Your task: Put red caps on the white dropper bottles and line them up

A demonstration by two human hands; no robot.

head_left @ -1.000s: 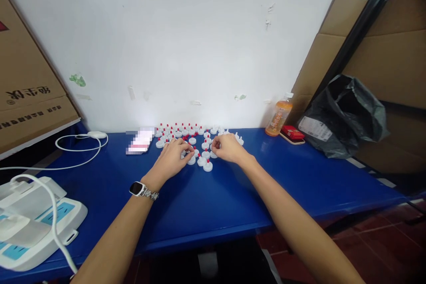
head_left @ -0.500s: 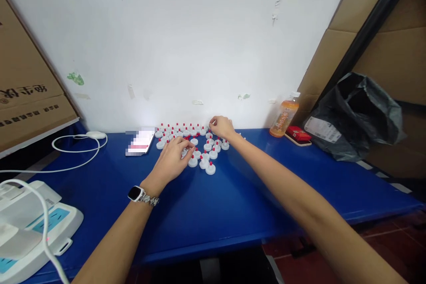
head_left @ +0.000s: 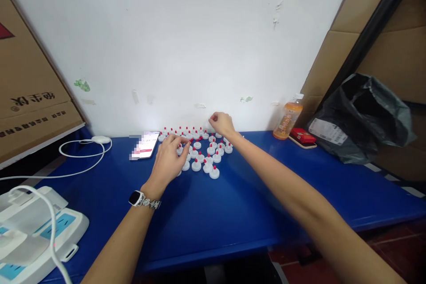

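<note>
Several small white caps with red tips [head_left: 203, 151] stand in rows on the blue table [head_left: 233, 204] near the wall. My left hand [head_left: 168, 159], a watch on its wrist, hovers over the left part of the group with fingers curled in a pinch; what they grip is too small to name. My right hand [head_left: 221, 123] reaches to the back row by the wall, fingers closed in a pinch on something I cannot make out.
A phone [head_left: 144, 145] lies left of the caps. A white cable and mouse [head_left: 100, 140] and a white device [head_left: 33, 226] are at the left, under a cardboard box [head_left: 29, 93]. An orange bottle [head_left: 286, 118], red box [head_left: 302, 136] and black bag [head_left: 359, 120] stand at the right.
My right hand moved from the near caps to the back row by the wall. My left hand drew slightly left and lifted. The view shifted a little.
</note>
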